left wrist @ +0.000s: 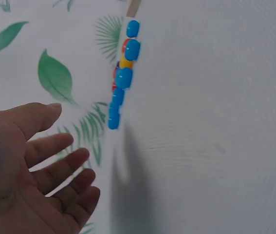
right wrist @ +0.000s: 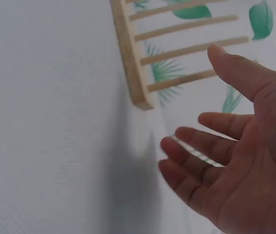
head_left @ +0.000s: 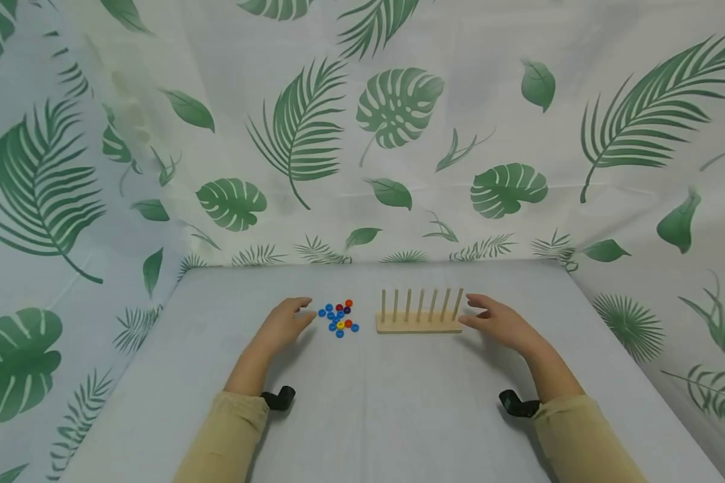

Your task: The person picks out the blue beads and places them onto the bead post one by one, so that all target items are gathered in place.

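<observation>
Several small ring beads [head_left: 336, 318] in blue, red, orange, yellow and dark purple lie in a loose cluster on the table. Just left of them my left hand [head_left: 284, 325] hovers with relaxed fingers, holding nothing; the left wrist view shows its palm and the row of beads [left wrist: 123, 78] beyond the fingertips. Right of the beads stands a pale wooden rack [head_left: 419, 327] with several upright pegs [head_left: 421, 305], no beads on them. At its right end is my right hand [head_left: 495, 322], fingers loosely bent and holding nothing; in the right wrist view the wooden rack [right wrist: 130, 58] lies beyond the thumb.
A white cloth covers the table [head_left: 362, 416]. Behind and at both sides hangs a white curtain [head_left: 326, 221] printed with green leaves. Black wrist mounts [head_left: 280, 398] are strapped at both sleeve cuffs.
</observation>
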Tool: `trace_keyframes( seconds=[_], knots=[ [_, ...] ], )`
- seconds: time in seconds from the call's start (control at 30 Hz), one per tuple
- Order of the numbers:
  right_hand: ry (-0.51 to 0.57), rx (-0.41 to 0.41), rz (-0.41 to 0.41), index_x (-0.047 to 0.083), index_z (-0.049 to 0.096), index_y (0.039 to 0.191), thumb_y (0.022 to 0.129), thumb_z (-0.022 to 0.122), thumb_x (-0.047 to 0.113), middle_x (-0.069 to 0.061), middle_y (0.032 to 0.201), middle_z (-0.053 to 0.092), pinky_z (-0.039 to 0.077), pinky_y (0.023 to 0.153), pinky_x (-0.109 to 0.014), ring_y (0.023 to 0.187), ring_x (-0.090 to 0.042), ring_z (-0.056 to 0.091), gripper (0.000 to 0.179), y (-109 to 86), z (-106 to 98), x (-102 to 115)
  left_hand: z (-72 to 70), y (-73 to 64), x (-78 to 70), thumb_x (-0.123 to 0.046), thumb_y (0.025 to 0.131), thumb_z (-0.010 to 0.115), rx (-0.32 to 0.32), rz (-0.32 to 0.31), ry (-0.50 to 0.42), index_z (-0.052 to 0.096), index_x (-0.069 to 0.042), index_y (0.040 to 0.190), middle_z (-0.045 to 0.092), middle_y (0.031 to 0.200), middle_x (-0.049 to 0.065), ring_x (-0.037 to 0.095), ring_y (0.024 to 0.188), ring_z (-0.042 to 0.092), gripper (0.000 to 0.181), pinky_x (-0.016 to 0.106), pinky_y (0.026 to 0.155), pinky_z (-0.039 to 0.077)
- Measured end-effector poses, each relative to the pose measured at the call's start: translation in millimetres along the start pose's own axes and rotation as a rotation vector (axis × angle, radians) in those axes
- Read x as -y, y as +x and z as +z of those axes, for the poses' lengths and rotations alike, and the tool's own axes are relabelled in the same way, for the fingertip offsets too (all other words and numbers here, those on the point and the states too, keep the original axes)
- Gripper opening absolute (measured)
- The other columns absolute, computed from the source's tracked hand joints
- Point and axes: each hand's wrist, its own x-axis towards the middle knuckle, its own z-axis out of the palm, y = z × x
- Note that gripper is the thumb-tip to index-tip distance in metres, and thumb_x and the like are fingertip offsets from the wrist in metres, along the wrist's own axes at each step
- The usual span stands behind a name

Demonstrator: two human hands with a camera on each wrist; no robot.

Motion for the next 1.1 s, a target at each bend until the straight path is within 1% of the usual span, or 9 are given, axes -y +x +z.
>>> trace_keyframes(
  seconds=[0.1, 0.17, 0.3, 0.47, 0.63, 0.73, 0.83, 0.97, 1.1],
  knots=[
    [0.107, -0.003, -0.009, 0.006, 0.032, 0.153, 0.096, 0.061, 0.047, -0.022, 0.153, 0.041, 0.053, 0.091, -0.049, 0.122, -0.04, 0.057, 0.076, 6.3, 3.0, -12.0, 7.6, 5.1, 7.7, -0.035, 0.099, 0.059, -0.014, -0.003, -0.069, 0.054, -0.011, 0.141, 0.056, 0.141, 0.014, 0.035, 0.131, 0.052, 0.049, 0.052, 0.106, 0.043],
    [0.191, 0.001, -0.001, 0.009, 0.036, 0.152, 0.095, 0.064, 0.044, -0.019, 0.152, 0.043, 0.055, 0.086, -0.042, 0.112, -0.032, 0.063, 0.072, 9.8, 5.9, -19.3, 13.0, 8.5, 12.4, -0.035, 0.098, 0.06, -0.015, -0.013, -0.096, 0.056, -0.012, 0.14, 0.056, 0.14, 0.013, 0.034, 0.132, 0.051, 0.047, 0.052, 0.108, 0.042],
    [0.303, 0.018, -0.001, 0.013, 0.041, 0.149, 0.093, 0.068, 0.039, -0.016, 0.15, 0.046, 0.055, 0.075, -0.032, 0.097, -0.022, 0.065, 0.067, 14.9, 11.5, -28.9, 21.9, 14.1, 20.3, -0.034, 0.097, 0.062, -0.034, -0.011, -0.089, 0.058, -0.014, 0.137, 0.057, 0.141, 0.012, 0.034, 0.137, 0.046, 0.045, 0.052, 0.114, 0.035],
    [0.269, 0.009, -0.01, 0.017, 0.043, 0.149, 0.091, 0.07, 0.04, -0.014, 0.145, 0.05, 0.052, 0.067, -0.031, 0.087, -0.021, 0.063, 0.067, 18.2, 16.5, -36.0, 30.9, 19.7, 25.3, -0.029, 0.096, 0.065, -0.088, 0.045, -0.062, 0.063, -0.012, 0.132, 0.06, 0.136, 0.012, 0.034, 0.134, 0.049, 0.039, 0.052, 0.114, 0.035],
    [0.222, 0.021, -0.004, 0.02, 0.041, 0.15, 0.09, 0.07, 0.041, -0.015, 0.122, 0.063, 0.048, 0.062, -0.032, 0.075, -0.02, 0.059, 0.069, 18.4, 20.3, -36.7, 38.1, 21.3, 24.2, -0.031, 0.094, 0.067, -0.127, 0.056, -0.017, 0.066, -0.015, 0.128, 0.062, 0.134, 0.011, 0.034, 0.132, 0.049, 0.038, 0.052, 0.114, 0.034],
    [0.207, 0.018, 0.0, 0.021, 0.041, 0.15, 0.09, 0.071, 0.04, -0.015, 0.13, 0.059, 0.048, 0.063, -0.032, 0.074, -0.02, 0.058, 0.07, 18.1, 22.3, -35.0, 41.5, 22.5, 23.6, -0.034, 0.094, 0.068, -0.149, 0.042, 0.026, 0.066, -0.016, 0.128, 0.062, 0.133, 0.01, 0.034, 0.131, 0.05, 0.039, 0.051, 0.114, 0.034],
    [0.196, 0.009, 0.008, 0.02, 0.041, 0.15, 0.089, 0.073, 0.038, -0.014, 0.146, 0.047, 0.048, 0.063, -0.032, 0.074, -0.019, 0.058, 0.071, 17.7, 23.6, -33.6, 44.7, 24.9, 23.5, -0.035, 0.094, 0.067, -0.168, 0.037, 0.065, 0.066, -0.017, 0.127, 0.062, 0.132, 0.009, 0.033, 0.129, 0.051, 0.038, 0.05, 0.113, 0.036],
    [0.168, -0.003, 0.017, 0.019, 0.043, 0.15, 0.087, 0.075, 0.037, -0.017, 0.146, 0.047, 0.049, 0.059, -0.031, 0.07, -0.018, 0.059, 0.073, 18.7, 25.3, -31.4, 47.3, 27.4, 22.2, -0.035, 0.094, 0.067, -0.202, 0.034, 0.09, 0.069, -0.017, 0.122, 0.064, 0.128, 0.01, 0.033, 0.126, 0.053, 0.034, 0.05, 0.11, 0.038],
    [0.127, -0.021, 0.01, 0.018, 0.044, 0.149, 0.086, 0.076, 0.036, -0.018, 0.145, 0.047, 0.049, 0.062, -0.031, 0.072, -0.017, 0.06, 0.073, 20.1, 27.8, -27.6, 48.7, 28.7, 20.3, -0.035, 0.093, 0.069, -0.221, 0.012, 0.11, 0.072, -0.018, 0.117, 0.065, 0.125, 0.009, 0.032, 0.124, 0.054, 0.03, 0.049, 0.109, 0.039]
  ],
)
